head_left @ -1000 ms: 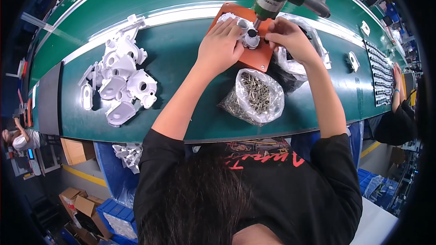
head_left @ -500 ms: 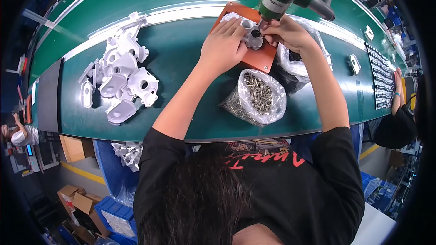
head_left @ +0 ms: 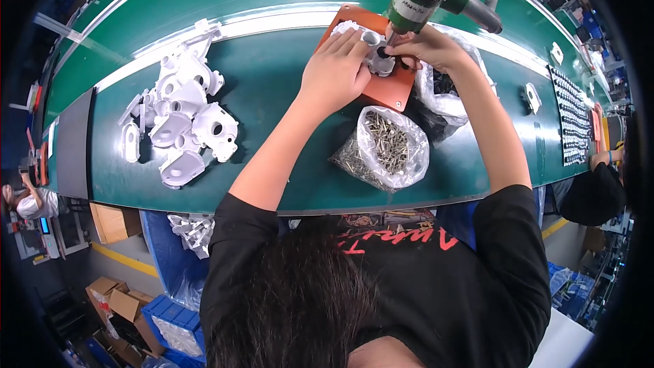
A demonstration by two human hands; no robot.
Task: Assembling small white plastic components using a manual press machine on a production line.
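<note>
A white plastic housing (head_left: 379,63) lies on an orange plate (head_left: 389,93) beneath a green powered screwdriver (head_left: 411,1). My left hand (head_left: 335,69) is laid over the housing's left part and grips it, fingers pointing away from me. On the right, my right hand (head_left: 430,49) is closed in a pinch beside the driver's tip, next to a small black round part (head_left: 383,52) in the housing. Whatever sits between those fingertips is too small and hidden to make out.
A plastic bag of screws (head_left: 392,146) stands open in front of the plate. Behind my right forearm is another bag (head_left: 443,103) with dark parts. White housings (head_left: 187,105) are piled at left. Far right, a black tray (head_left: 571,116) of small parts lies near a co-worker (head_left: 593,191).
My right hand has shifted slightly at the driver's tip, its fingers nearer the black part. My left hand stays on the housing. The co-worker's arm at far right has lowered.
</note>
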